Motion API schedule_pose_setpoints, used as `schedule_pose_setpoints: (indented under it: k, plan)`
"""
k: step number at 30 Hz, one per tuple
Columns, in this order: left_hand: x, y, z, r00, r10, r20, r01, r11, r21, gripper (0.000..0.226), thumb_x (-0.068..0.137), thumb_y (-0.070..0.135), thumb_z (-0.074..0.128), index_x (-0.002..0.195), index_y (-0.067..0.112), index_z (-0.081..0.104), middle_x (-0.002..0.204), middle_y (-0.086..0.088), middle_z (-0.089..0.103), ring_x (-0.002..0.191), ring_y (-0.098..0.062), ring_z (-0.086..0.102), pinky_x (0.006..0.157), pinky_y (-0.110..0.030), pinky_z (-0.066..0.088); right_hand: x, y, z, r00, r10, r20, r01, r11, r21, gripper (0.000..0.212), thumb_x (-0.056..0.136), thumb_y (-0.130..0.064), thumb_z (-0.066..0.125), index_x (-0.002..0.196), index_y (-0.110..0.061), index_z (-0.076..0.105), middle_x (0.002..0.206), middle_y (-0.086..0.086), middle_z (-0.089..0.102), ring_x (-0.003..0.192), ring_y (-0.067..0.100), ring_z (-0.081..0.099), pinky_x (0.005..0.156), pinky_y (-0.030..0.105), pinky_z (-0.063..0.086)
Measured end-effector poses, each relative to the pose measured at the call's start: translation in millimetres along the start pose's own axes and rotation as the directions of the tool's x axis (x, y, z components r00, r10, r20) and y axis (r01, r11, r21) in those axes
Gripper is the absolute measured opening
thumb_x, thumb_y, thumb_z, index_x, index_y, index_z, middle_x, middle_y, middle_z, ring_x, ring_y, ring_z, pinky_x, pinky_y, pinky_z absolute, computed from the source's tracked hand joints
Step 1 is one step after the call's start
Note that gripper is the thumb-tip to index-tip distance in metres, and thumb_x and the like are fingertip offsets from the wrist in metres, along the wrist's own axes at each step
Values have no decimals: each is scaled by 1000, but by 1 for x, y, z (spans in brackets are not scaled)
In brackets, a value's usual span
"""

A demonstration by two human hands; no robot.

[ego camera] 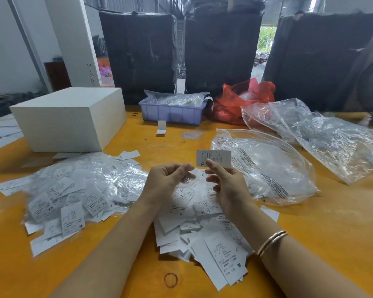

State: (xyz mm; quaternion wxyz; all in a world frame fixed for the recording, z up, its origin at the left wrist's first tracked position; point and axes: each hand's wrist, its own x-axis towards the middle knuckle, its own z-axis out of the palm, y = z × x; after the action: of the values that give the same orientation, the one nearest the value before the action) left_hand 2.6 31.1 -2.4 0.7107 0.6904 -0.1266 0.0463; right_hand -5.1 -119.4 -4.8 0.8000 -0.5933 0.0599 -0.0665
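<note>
White paper everywhere in the head view, strewn over an orange table [310,233]. Raised above it all, pinched at its lower edge between thumb and forefinger of the right hand [226,186]: one label [213,158], turned flat toward the eyes, probably for reading the size before bagging. Small, rectangular and white, with fine rows of grey print and a bold XL lying sideways at the left end; unbent, unwrapped. Just beside it, the left hand [166,179], fingers curled inward, tips pinching a wisp of clear film [188,179]. Seemingly a little sleeve, poised at the label's height for slipping it in; too blurred for telling an open mouth from a shut one. Directly under both hands, a heap of loose labels [202,233], close by for easy picking. Off to the left, a pile of sleeved labels [80,190], apparently set apart to avoid mixing. To the right, a large zip bag [267,168] of clear plastic. Farther back, a white box [69,119], a blue tray [172,112] and a red bag [241,100].
</note>
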Motion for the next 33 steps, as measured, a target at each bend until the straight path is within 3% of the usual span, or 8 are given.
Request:
schedule_pose_setpoints:
  k: [11,14,18,23,28,33]
  plan:
    - [1,-1,-1,1000,-1,-18,1,1000,4,25,73,37,64,80,14,73,73,-2,73,66,-9,61,64,-13,49,-4,3,2,997,-13,70,22,991,-133,28,68,-39,74,88,-20,69,67,-11,65,66,6,53,64,23,35]
    - [1,-1,-1,999,6,-46,-7,1000,-13,20,75,33,65,84,17,72,72,1,73,65,-5,62,64,-12,49,-2,4,1,996,-15,85,27,988,-150,17,74,-33,73,85,-19,70,63,-10,66,64,5,55,66,25,36]
    - [2,0,-1,997,15,-76,-18,999,-41,15,75,23,70,89,17,70,74,5,73,66,0,64,62,-9,47,-1,3,-2,995,31,94,-18,990,-138,16,76,-31,71,78,-15,68,65,-7,68,67,9,57,70,28,36]
    - [2,0,-1,997,31,-65,-33,999,-38,22,69,27,73,89,21,70,79,7,74,71,0,65,66,-10,49,-1,2,-1,998,4,59,2,995,-102,20,75,-34,72,78,-15,67,63,-8,66,69,11,56,70,29,38]
    - [3,-3,-2,992,80,-97,-79,997,10,5,81,21,67,85,20,70,71,6,73,68,-2,65,66,-11,50,-6,3,4,997,-54,47,60,990,-129,23,75,-36,71,84,-15,67,64,-8,65,63,5,56,63,21,40]
    - [3,-2,0,992,76,-100,-76,997,5,22,72,35,67,84,17,72,70,5,72,65,-1,62,65,-11,48,-9,4,8,993,-107,-40,103,990,-98,25,77,-38,70,87,-15,68,65,-8,63,57,-1,54,54,10,41]
